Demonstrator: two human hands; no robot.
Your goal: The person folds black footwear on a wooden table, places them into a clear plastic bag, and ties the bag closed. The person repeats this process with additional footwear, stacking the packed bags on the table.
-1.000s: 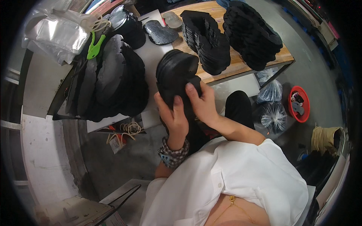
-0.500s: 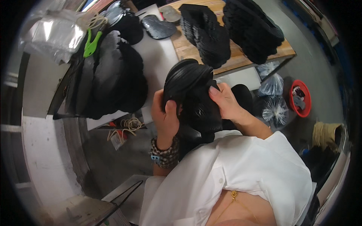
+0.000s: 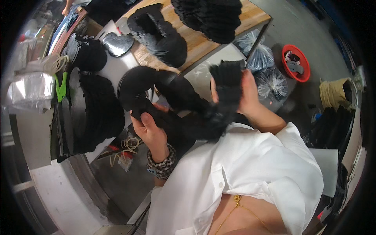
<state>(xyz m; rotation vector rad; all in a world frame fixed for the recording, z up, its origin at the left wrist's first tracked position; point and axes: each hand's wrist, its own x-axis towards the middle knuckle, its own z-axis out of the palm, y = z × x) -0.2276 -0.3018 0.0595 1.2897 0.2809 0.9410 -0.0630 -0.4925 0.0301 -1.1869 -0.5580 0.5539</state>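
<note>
A thick bundle of black, curved flat pieces point(image 3: 137, 84) lies across both my hands in front of my chest. Around its rounded lower left side, my left hand point(image 3: 150, 131) is closed, thumb on top. My right hand point(image 3: 248, 94) grips a raised end of black layers point(image 3: 228, 80), their stacked edges facing up. Motion smears the middle of the bundle, so I cannot tell whether both hands hold one bundle or two. Beyond it, on a wooden-topped table point(image 3: 250, 17), sits a stack of similar black pieces point(image 3: 156, 35), with another black stack point(image 3: 209, 17) farther right.
Black pieces point(image 3: 98, 113) are piled on the white surface at left, beside green-handled snips point(image 3: 61, 88) and clear plastic packets point(image 3: 31, 88). Plastic bags point(image 3: 271, 84) lie below the table's right end. A red basin point(image 3: 285, 64) stands on the floor, near a tan sack point(image 3: 333, 94).
My hands have moved apart, the right one rising and shifting right with one end of black layers, the left one shifting left. The bundle has spread from compact to wide. My view has turned.
</note>
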